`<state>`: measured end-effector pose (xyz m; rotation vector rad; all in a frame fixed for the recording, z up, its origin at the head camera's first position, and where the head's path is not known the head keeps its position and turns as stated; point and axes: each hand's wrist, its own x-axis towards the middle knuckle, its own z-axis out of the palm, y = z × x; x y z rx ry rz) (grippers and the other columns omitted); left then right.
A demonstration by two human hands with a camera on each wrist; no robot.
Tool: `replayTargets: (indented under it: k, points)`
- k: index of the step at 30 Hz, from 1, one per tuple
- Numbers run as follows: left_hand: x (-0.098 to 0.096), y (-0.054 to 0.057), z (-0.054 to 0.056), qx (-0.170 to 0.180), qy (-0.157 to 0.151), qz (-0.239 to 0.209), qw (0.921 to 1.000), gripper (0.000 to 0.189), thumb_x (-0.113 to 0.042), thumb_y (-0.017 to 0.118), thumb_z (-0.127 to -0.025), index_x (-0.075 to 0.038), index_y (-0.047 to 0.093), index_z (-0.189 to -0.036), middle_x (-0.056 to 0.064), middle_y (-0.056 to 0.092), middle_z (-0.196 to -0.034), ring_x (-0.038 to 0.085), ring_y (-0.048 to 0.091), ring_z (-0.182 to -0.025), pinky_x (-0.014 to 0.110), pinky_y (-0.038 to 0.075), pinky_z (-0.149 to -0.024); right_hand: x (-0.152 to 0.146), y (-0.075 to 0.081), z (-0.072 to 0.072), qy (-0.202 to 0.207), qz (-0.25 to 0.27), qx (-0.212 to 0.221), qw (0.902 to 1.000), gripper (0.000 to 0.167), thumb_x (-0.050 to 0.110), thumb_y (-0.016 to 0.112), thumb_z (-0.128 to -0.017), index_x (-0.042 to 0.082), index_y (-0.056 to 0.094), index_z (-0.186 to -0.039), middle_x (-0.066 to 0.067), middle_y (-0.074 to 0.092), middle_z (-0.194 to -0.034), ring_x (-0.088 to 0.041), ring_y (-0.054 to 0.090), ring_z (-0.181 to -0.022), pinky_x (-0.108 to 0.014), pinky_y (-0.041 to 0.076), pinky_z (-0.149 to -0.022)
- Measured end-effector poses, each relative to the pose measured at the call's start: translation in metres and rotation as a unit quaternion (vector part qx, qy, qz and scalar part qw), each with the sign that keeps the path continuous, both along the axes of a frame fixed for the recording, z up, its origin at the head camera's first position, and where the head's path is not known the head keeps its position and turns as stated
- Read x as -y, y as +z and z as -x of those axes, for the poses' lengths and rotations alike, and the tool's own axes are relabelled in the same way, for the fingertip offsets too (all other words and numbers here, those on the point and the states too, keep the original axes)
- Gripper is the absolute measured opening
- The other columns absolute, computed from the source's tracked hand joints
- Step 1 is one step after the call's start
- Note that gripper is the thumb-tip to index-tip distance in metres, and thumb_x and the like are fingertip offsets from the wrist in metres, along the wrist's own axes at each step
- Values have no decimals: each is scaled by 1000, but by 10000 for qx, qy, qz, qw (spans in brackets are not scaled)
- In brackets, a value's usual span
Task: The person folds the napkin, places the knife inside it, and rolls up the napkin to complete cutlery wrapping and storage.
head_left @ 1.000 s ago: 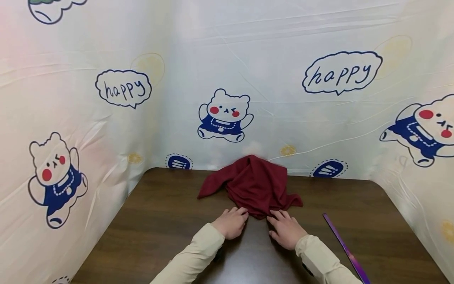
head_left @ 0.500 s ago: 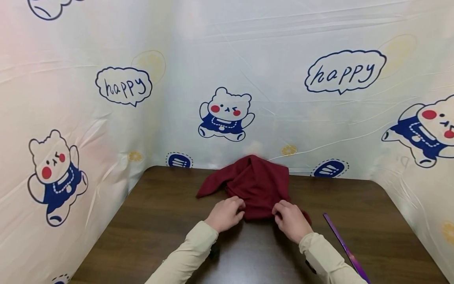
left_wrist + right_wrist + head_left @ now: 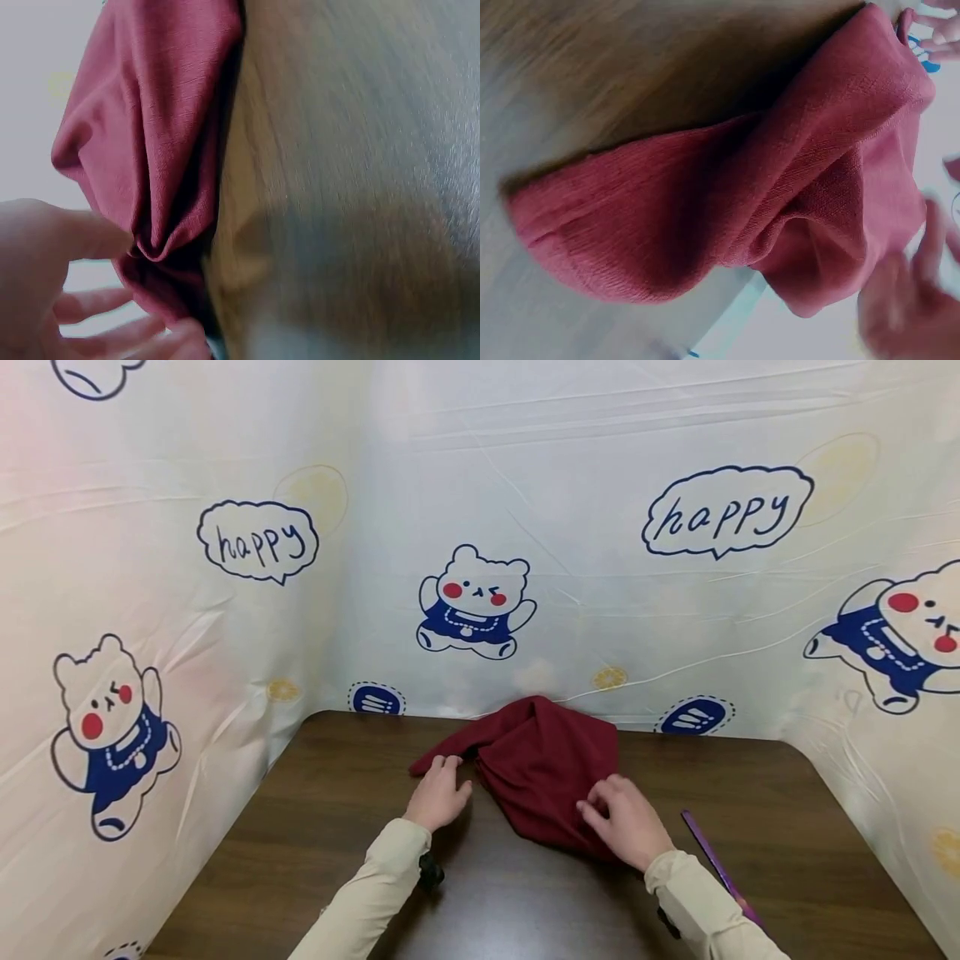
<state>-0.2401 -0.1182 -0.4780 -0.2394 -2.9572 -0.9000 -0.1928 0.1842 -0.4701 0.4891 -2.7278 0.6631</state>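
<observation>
A crumpled dark red cloth [image 3: 547, 777] lies in folds on the brown wooden table [image 3: 315, 843], near its back edge. My left hand [image 3: 435, 797] reaches the cloth's narrow left end with its fingers loosely spread. The left wrist view shows those fingers [image 3: 97, 304] relaxed beside the folds; contact is hard to tell there. Over the cloth's right front part is my right hand [image 3: 626, 822], fingers slightly bent and apart. Blurred in the right wrist view, that hand [image 3: 904, 307] pinches nothing. One corner of the cloth [image 3: 622, 225] spreads flat toward the front right.
A thin, long purple strip [image 3: 708, 852] lies on the table to the right of my right hand, partly hidden by the sleeve [image 3: 693, 897]. A printed white curtain [image 3: 585, 527] with bear drawings hangs right behind the table and along both sides.
My left hand has moved left from the cloth's front to its left end. The right hand has shifted slightly right. The cloth's front edge has come forward and right, and its folds have spread.
</observation>
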Motion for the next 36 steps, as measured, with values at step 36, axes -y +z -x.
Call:
replayTargets:
  k: [36]
  points:
    - [-22, -5, 11, 667, -910, -949, 9891, 65, -15, 56, -94, 2, 26, -150, 19, 55, -119, 31, 54, -112, 47, 42, -98, 5, 2, -4, 2134, -282, 1009, 9713, 18, 3, 60, -81, 18, 67, -85, 2, 59, -109, -15, 53, -101, -31, 47, -87]
